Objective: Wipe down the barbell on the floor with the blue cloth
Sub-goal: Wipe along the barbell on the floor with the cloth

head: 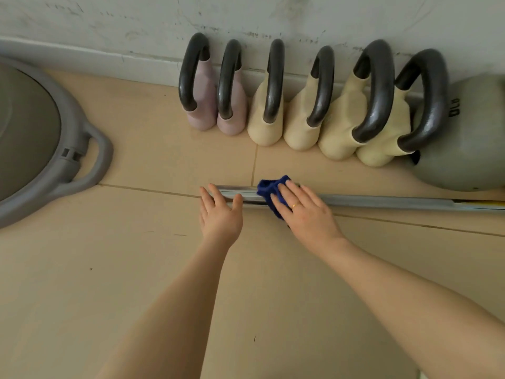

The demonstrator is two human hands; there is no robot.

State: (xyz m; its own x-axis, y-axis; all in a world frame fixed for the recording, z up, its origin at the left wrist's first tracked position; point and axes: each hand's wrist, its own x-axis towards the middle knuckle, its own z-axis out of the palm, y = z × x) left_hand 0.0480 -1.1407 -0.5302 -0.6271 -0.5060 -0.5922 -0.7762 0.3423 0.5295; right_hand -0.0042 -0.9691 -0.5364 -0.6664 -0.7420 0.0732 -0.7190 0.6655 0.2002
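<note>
Centrally: barbell (382, 201), steel, lying left to right on the tiled floor (164, 269), its left end near mid-scene. Blue cloth (269, 192), bunched, draped over the bar close to that end. Right hand (303, 210), fingers straight, pressing the cloth flat onto the bar. Left hand (220, 212), fingers relaxed and spread, resting on the bar's end, holding nothing. Far side: kettlebells (300, 105) in a row against the wall (246, 17). Left: grey balance trainer (54, 149).

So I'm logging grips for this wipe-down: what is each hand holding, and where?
The right hand presses the blue cloth onto the barbell, fingers flat over the cloth's top. The left hand rests on the bar's end, gripping nothing.
</note>
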